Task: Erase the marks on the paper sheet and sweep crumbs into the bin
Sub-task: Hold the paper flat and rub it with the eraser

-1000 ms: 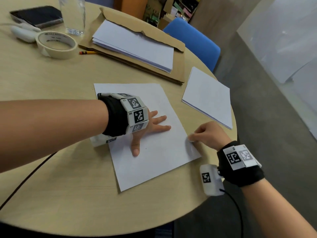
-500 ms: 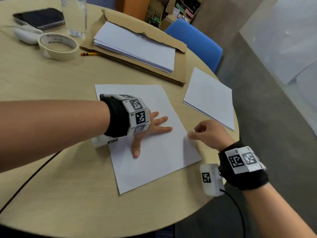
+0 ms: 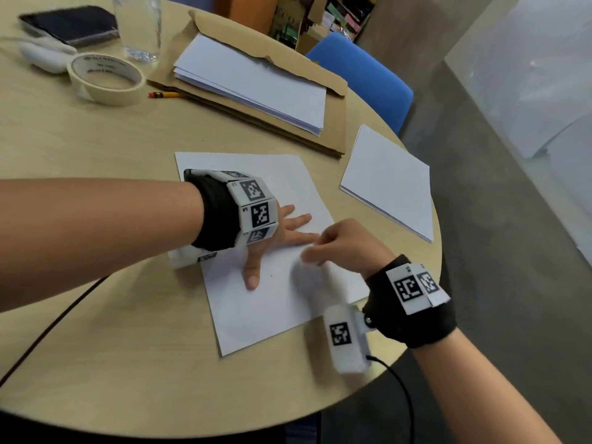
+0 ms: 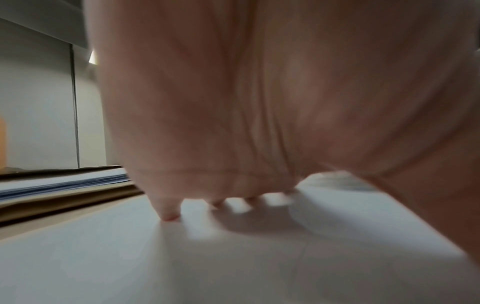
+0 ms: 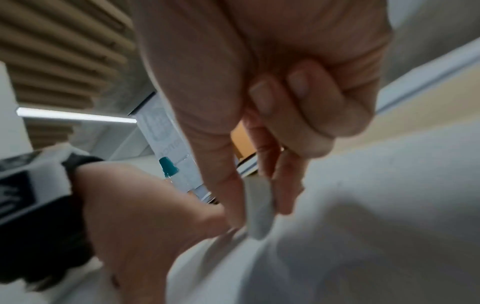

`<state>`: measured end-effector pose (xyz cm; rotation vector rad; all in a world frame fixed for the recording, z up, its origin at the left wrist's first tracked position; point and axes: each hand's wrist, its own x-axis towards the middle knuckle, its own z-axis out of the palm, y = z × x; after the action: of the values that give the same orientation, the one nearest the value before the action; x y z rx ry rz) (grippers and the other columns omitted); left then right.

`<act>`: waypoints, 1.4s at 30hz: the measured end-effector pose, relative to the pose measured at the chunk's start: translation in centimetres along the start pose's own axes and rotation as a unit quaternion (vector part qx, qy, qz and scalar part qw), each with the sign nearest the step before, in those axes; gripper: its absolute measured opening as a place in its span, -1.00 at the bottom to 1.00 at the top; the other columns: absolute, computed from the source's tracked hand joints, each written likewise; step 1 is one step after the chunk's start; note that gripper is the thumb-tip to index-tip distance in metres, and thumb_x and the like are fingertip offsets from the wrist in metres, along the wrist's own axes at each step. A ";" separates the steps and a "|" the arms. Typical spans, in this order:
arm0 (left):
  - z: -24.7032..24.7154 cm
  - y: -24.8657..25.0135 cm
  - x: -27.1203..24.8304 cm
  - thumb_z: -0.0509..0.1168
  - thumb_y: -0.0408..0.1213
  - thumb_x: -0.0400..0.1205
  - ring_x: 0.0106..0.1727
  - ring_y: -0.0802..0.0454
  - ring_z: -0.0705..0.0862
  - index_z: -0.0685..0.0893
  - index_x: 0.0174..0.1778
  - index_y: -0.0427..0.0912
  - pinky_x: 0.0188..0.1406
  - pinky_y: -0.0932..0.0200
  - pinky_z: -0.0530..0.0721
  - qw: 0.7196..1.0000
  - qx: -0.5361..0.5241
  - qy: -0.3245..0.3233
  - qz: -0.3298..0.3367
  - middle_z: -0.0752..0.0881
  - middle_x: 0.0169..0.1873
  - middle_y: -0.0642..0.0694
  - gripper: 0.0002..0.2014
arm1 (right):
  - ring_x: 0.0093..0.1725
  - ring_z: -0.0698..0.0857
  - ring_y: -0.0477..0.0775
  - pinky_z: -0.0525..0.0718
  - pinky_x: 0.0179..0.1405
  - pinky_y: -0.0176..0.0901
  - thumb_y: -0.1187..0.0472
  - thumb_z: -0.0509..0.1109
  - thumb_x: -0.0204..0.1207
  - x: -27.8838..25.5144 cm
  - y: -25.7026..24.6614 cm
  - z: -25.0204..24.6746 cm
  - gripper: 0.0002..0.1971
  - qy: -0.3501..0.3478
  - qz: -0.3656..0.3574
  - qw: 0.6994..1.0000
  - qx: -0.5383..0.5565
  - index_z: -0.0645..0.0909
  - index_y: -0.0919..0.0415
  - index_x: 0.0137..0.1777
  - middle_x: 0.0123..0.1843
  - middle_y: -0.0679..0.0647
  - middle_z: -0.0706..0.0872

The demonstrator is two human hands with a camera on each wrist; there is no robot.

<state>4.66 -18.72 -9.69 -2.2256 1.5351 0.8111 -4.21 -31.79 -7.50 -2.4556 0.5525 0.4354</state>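
Down on the round wooden surface [image 3: 96, 315], the left hand [image 3: 282, 232] lies flat on the paper sheet [image 3: 272, 315], its fingers spread and straight, thumb stretched toward the person. From the left wrist view the fingertips [image 4: 170, 215] press onto the white sheet [image 4: 182, 267], so this grip is wide and holds nothing; it only pins the paper.

Just right of those fingers, the right hand [image 3: 346, 248] hovers low over the same sheet near its right edge, blurred in the head view. From the right wrist view its thumb and forefinger pinch a small pale eraser [image 5: 259, 207], whose lower end touches the paper [image 5: 376, 236], while the other fingers [image 5: 306, 107] curl into the palm. This grip is narrow, closed round the eraser. The left hand [image 5: 145, 222] shows right beside the eraser's tip.

A tiny dark speck sits on the sheet just beyond the left thumb; whether it is a mark or a crumb I cannot tell.

Farther from the two hands, past the sheet, a stack of white paper [image 3: 253, 81] lies on a brown envelope [image 3: 336, 100]. To the right of the right hand, a second thin pile of sheets [image 3: 390, 181] rests near the surface's rim. Beyond the left forearm stand a roll of masking tape [image 3: 105, 78], a pencil [image 3: 165, 95], a clear glass [image 3: 137, 27] and a dark phone [image 3: 70, 24]. A blue chair [image 3: 368, 78] stands behind the surface.
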 end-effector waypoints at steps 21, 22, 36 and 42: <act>2.8 -4.0 -5.5 0.48 0.12 0.38 0.68 0.07 -0.12 -0.05 0.63 0.24 0.62 -0.01 -0.12 0.994 -0.097 0.034 -0.032 -0.19 0.66 0.16 0.02 | -0.50 0.55 -0.17 0.41 -0.59 -0.41 0.21 0.49 0.41 -1.6 -3.2 1.3 -0.88 -0.043 -0.039 0.997 0.053 0.66 0.26 -0.20 -0.31 0.04 0.69; 3.2 -3.9 -5.4 0.46 0.14 0.39 0.68 0.07 -0.17 -0.11 0.63 0.24 0.62 -0.05 -0.14 0.995 -0.089 0.033 -0.031 -0.23 0.66 0.13 0.04 | -0.54 0.54 -0.22 0.39 -0.63 -0.44 0.21 0.49 0.41 -1.8 -4.0 2.1 -0.89 -0.065 -0.052 0.996 0.043 0.64 0.23 -0.22 -0.40 -0.02 0.67; 3.6 -3.8 -5.0 0.37 0.18 0.47 0.65 -0.05 -0.35 -0.29 0.58 0.33 0.59 -0.31 -0.17 0.998 -0.055 0.007 -0.018 -0.42 0.62 0.05 0.00 | -0.46 0.49 -0.13 0.39 -0.49 -0.34 0.20 0.54 0.29 -2.9 -2.4 2.5 -0.83 0.021 -0.037 0.998 -0.050 0.65 0.23 -0.42 -0.52 -0.06 0.57; 3.3 -3.2 -5.6 0.37 0.14 0.50 0.65 -0.07 -0.37 -0.26 0.57 0.37 0.58 -0.26 -0.18 0.998 -0.057 -0.002 -0.021 -0.44 0.61 0.03 -0.04 | -0.57 0.37 -0.19 0.32 -0.57 -0.43 0.20 0.52 0.29 -3.3 -4.0 5.5 -0.74 -0.045 -0.088 0.994 -0.046 0.53 0.20 -0.51 -0.56 -0.07 0.47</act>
<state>5.29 -11.51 -9.08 -2.3269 1.4677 0.9120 -6.13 -24.51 -8.57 -2.5308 0.2816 0.5071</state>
